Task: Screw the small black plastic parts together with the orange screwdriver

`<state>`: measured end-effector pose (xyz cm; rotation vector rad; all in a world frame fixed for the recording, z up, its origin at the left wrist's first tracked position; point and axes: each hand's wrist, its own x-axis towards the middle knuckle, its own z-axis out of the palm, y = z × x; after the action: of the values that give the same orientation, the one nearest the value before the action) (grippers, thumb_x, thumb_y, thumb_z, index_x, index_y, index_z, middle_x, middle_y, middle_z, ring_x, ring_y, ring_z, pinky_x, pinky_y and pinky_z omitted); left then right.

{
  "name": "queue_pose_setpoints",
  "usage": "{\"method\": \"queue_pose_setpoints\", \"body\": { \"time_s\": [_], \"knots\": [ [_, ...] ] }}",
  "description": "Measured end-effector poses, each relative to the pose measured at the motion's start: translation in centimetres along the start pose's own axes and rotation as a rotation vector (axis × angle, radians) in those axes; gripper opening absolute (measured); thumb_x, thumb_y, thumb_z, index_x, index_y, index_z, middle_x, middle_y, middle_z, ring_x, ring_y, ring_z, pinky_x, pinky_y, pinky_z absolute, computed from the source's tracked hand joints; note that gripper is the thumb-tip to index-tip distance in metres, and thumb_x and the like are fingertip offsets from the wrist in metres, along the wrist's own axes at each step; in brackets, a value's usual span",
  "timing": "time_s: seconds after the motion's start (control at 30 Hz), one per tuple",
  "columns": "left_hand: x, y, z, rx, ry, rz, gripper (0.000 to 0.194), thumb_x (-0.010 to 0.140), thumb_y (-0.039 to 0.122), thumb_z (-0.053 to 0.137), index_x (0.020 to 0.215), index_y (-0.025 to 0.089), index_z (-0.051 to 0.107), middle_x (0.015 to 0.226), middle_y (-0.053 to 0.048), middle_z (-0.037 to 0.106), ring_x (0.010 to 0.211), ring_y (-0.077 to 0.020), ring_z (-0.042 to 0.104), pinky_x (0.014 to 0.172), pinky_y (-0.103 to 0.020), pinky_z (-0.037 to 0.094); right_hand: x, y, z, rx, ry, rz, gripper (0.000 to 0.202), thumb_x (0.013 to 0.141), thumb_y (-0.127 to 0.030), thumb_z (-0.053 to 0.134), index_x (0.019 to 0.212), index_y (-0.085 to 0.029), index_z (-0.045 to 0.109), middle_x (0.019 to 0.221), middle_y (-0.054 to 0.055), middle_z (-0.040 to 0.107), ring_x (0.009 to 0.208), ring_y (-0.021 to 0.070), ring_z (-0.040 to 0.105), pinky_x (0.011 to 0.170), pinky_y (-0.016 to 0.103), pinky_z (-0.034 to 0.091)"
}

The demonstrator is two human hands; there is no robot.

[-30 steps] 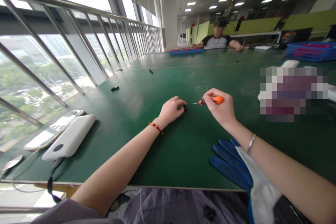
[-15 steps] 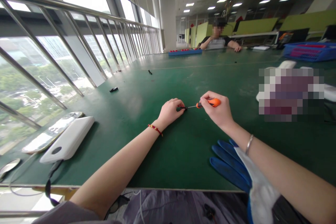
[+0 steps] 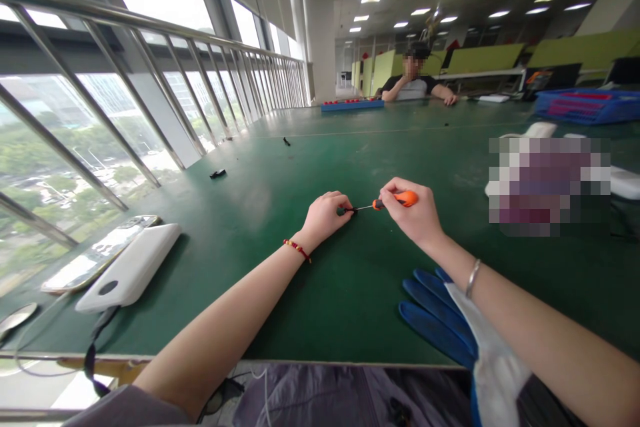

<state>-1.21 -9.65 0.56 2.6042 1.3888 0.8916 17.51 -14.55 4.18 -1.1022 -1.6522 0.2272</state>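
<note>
Fingertips of my left hand [image 3: 326, 215] pinch a small black part [image 3: 353, 210] against the green table [image 3: 280, 267]; most of the part is hidden, so its kind cannot be told. My right hand [image 3: 414, 212] is closed around an orange and black screwdriver [image 3: 406, 198]. Its thin metal shaft points left, and the tip meets the black part or comes very close to it. Below my right wrist lies a blue and white work glove [image 3: 443, 313], partly covered by my forearm.
A white power bank [image 3: 133, 267] and a phone [image 3: 100, 253] lie at the left edge near the metal railing. Small black pieces [image 3: 218, 174] rest farther off. At the back are a blue tray [image 3: 353, 105], a seated person [image 3: 415, 83] and a blue basket [image 3: 590, 107].
The view has tilted slightly, so the scene sits a little lower. Both hands keep their holds, the screwdriver still pointing at the black part.
</note>
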Motion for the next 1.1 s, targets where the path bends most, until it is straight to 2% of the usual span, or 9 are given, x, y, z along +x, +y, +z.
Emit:
{"method": "queue_pose_setpoints", "body": {
  "time_s": [0.77, 1.1],
  "knots": [
    [-0.08, -0.11, 0.13, -0.008, -0.001, 0.016, 0.007, 0.076, 0.021, 0.056, 0.077, 0.02, 0.063, 0.088, -0.001, 0.065, 0.084, -0.0175, 0.06, 0.072, -0.028, 0.046, -0.13, -0.04, 0.02, -0.063, 0.009, -0.064, 0.023, 0.078, -0.033, 0.052, 0.058, -0.021, 0.055, 0.055, 0.001, 0.06, 0.052, 0.0145, 0.053, 0.055, 0.026, 0.038],
    [0.04, 0.1, 0.03, 0.001, -0.01, 0.01, 0.007, 0.076, 0.021, 0.057, 0.077, 0.02, 0.063, 0.087, -0.002, 0.065, 0.085, -0.0177, 0.06, 0.072, -0.028, 0.046, -0.12, -0.09, 0.01, -0.109, -0.049, -0.056, 0.021, 0.079, -0.035, 0.053, 0.063, -0.021, 0.057, 0.057, 0.0, 0.061, 0.054, 0.015, 0.054, 0.057, 0.026, 0.038]
  ]
}}
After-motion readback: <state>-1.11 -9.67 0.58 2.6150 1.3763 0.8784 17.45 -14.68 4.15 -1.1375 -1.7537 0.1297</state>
